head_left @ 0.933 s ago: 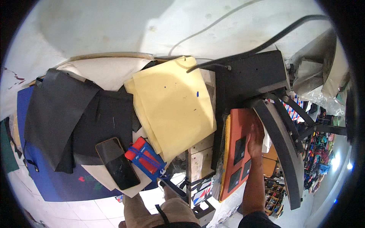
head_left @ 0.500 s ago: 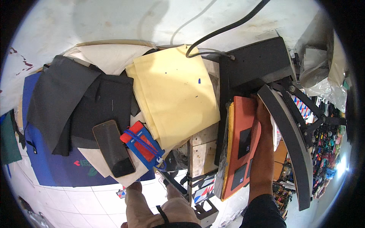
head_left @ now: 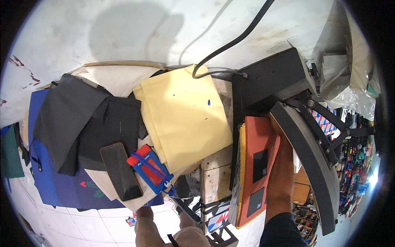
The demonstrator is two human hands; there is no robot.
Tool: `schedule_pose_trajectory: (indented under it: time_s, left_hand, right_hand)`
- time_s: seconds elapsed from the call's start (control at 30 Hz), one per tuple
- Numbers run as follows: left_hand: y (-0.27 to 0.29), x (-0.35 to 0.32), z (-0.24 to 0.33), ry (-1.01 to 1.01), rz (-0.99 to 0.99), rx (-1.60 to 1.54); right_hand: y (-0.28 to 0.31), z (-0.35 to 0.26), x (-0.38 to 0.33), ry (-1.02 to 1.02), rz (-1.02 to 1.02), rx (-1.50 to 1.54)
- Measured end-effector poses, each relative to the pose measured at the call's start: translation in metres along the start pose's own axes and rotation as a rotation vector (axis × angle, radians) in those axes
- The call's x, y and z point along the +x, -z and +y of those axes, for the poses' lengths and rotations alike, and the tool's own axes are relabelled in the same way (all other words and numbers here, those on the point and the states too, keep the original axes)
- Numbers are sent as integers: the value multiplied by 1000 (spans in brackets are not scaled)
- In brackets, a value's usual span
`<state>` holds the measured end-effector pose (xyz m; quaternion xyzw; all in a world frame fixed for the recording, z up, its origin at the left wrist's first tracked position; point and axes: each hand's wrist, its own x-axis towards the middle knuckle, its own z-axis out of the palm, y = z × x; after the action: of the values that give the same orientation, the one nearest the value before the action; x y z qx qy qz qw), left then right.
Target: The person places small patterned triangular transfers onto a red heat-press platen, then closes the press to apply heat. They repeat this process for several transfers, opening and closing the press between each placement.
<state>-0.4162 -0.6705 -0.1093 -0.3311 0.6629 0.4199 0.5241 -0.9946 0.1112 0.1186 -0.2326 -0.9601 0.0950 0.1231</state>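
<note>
My right arm reaches up from the lower edge, in a dark sleeve. My right hand (head_left: 279, 131) is over an orange-red fabric piece (head_left: 252, 164), between it and the raised upper plate (head_left: 319, 173) of what looks like a heat press. My fingers are hidden beyond that plate, so I cannot see whether they hold anything. Two dark rectangular patches, one (head_left: 260, 165) above the other (head_left: 255, 202), lie on the orange-red fabric. Under the fabric a yellow edge (head_left: 240, 177) shows. My left hand is out of view.
Left of the press lie folded yellow cloth (head_left: 185, 119), black cloth (head_left: 78, 119), a phone (head_left: 120, 171) and a red and blue pouch (head_left: 151, 169). A black cable (head_left: 234, 43) runs to the black press body (head_left: 273, 78). Metal linkage arms (head_left: 331, 117) stand beside the upper plate.
My view has tilted upward, so everything sits lower in the picture and more wall shows. My right arm stays at the orange-red fabric, under the raised plate.
</note>
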Motion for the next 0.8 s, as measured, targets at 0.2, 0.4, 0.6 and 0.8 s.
schedule_pose_trajectory:
  time_s: [0.2, 0.4, 0.6, 0.8]
  left_hand:
    - [20, -20, 51, -79, 21, 106]
    - [23, -12, 64, -73, 17, 151]
    - [27, -13, 71, -80, 23, 170]
    - [31, -17, 74, -97, 17, 187]
  right_hand:
    - [-2, -2, 5, 6, 7, 6]
    - [-2, -3, 5, 3, 14, 0]
    - [-1, -1, 5, 5, 14, -16]
    - [-2, -3, 2, 14, 13, -48]
